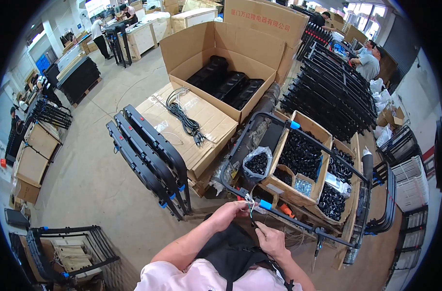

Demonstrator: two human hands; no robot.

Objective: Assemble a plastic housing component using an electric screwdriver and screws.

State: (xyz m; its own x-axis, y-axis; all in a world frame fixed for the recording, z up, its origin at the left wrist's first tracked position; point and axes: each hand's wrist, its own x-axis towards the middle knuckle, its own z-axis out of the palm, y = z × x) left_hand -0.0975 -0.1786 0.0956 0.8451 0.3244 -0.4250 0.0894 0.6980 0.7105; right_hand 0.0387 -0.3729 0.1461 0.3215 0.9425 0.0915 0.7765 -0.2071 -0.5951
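The left hand (pixel 233 211) is pinched shut on a thin white tie (pixel 250 200) at the near rail of a black tubular frame (pixel 298 223), just left of a blue clip (pixel 265 204) on that rail. The right hand (pixel 271 240) sits just below and to the right, fingers curled around a thin black cord (pixel 253 224) that runs up toward the same spot (whether it also touches the rail I cannot tell).

The frame is a rounded loop of dark tube. Its long axis runs from the near left, by the hands, away to the far right; the near rail slants down to the right toward a small fitting (pixel 320 232), and a second blue clip (pixel 294 125) marks the far rail. It lies over open cardboard boxes of small black parts (pixel 301 155), with a clear bag of black pieces (pixel 258 164) at its left end.

Left of it, black panels (pixel 148 155) stand on edge on the floor (pixel 85 179). Behind them a flat carton (pixel 201 131) carries a bundled black cable (pixel 184 119).
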